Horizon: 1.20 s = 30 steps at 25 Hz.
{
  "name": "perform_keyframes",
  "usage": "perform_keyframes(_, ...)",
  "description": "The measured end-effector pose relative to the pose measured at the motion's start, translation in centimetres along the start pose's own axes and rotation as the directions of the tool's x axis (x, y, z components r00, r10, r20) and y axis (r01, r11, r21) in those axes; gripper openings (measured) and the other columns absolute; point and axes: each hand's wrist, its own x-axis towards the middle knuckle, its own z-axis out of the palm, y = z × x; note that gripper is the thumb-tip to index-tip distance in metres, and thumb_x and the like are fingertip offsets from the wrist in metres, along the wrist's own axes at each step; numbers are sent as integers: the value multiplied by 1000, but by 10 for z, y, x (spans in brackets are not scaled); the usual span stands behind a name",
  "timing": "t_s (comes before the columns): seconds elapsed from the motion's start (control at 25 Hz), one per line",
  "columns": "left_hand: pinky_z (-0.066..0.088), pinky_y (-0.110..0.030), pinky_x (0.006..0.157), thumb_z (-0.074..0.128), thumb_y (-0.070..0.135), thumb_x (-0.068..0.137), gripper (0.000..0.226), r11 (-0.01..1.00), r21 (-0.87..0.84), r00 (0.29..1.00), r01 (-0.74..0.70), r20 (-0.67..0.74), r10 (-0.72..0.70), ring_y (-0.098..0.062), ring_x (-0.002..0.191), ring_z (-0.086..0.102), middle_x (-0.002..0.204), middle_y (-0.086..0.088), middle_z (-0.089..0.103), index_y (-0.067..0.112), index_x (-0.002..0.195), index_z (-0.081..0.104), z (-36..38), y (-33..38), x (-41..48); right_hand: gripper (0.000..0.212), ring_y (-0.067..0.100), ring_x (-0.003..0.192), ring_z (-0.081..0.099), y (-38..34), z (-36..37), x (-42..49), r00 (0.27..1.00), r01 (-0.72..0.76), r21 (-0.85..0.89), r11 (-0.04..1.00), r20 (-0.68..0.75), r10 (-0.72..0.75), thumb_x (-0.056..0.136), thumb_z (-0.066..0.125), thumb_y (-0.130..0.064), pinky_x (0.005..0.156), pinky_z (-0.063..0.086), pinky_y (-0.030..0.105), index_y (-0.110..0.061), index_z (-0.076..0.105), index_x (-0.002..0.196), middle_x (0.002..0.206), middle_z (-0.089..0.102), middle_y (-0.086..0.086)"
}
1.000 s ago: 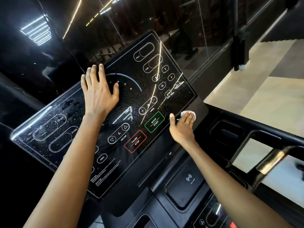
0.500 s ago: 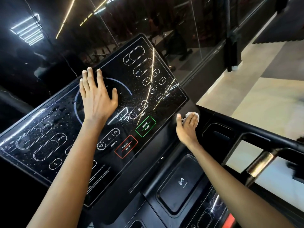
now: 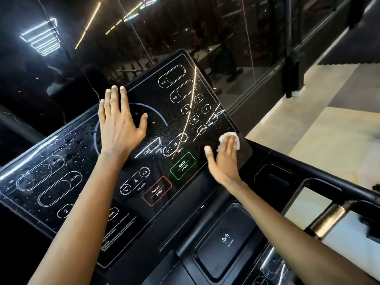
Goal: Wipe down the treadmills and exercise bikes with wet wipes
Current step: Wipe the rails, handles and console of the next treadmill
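Observation:
A black glossy treadmill console [image 3: 86, 194] fills the middle of the view, speckled with water drops and printed with buttons such as QUICK START and PAUSE STOP. My left hand [image 3: 120, 125] lies flat on the panel's upper middle, fingers straight and together. At the panel's right edge, my right hand [image 3: 225, 159] presses a small white wet wipe [image 3: 230, 137] against the surface with straight fingers. Most of the wipe is hidden under the fingers.
Below the panel sits a black tray with a wireless charging pad [image 3: 225, 240]. A black handrail [image 3: 320, 171] with a metal grip sensor [image 3: 331, 218] runs along the right. A dark glass wall [image 3: 236, 38] stands behind, and pale floor [image 3: 308, 136] lies to the right.
My right hand slid the wipe up along the panel's right edge. The left hand stayed flat on the panel. The camera view shifted slightly.

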Motion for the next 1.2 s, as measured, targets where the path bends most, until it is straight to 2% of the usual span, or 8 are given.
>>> perform_keyframes(0.08,5,-44,125,49,51,98,84,1000,1,1000,-5,-6,5,-32,154,12,164,-21,19,3,158,17,1,-1,-1,97,27,152,-20,-13,10,2,993,117,-67,991,-4,-117,95,19,-72,125,-9,43,-3,-11,157,164,-18,19)
perform_keyframes(0.2,6,-44,125,50,53,97,84,1000,1,1000,-13,-5,13,-32,154,14,164,-20,22,4,158,19,1,-4,2,96,30,152,-20,-38,9,19,991,118,-70,991,-58,-122,97,18,-71,125,-5,49,-2,-11,157,164,-16,21)
perform_keyframes(0.36,6,-44,125,51,54,97,85,1000,3,1000,-16,-3,16,-31,153,16,163,-19,24,4,158,20,0,-7,4,87,27,153,-16,-49,9,32,926,347,-198,917,-82,-369,102,19,-65,126,-3,45,-5,-8,159,165,-15,14)
perform_keyframes(0.52,8,-45,125,49,55,97,84,1000,6,1000,-25,9,25,-30,153,18,163,-17,26,5,158,20,-3,-11,6,89,29,154,-14,-58,7,49,969,136,-51,989,-202,-143,99,16,-67,125,3,51,-4,-5,159,166,-9,19)
perform_keyframes(0.6,10,-45,125,50,55,97,84,999,12,999,-33,11,33,-30,153,20,163,-16,27,6,159,21,-3,-13,6,91,30,153,-18,-82,11,49,970,185,-56,981,-148,-192,99,16,-68,125,-3,51,-4,-9,158,165,-15,20)
perform_keyframes(0.84,13,-41,123,54,47,99,79,996,-46,995,-71,67,74,-27,151,24,161,-14,31,8,159,22,-14,-33,12,84,32,154,-11,-132,28,37,822,547,-253,798,-23,-570,103,20,-61,125,-1,51,-3,-1,159,166,-4,21)
perform_keyframes(1.04,18,-41,121,57,41,98,76,991,-111,988,-81,119,94,-28,148,29,160,-14,33,8,158,25,-22,-44,12,79,29,155,-2,-182,23,66,818,545,-227,807,-69,-572,102,16,-59,125,4,50,-5,7,160,167,6,18)
perform_keyframes(1.2,23,-42,119,58,40,98,74,992,-119,990,-46,130,61,-31,144,35,156,-15,39,9,157,28,-27,-50,10,77,27,155,3,-209,24,75,733,656,-249,713,-17,-680,102,18,-58,126,3,45,-8,9,160,167,10,15)
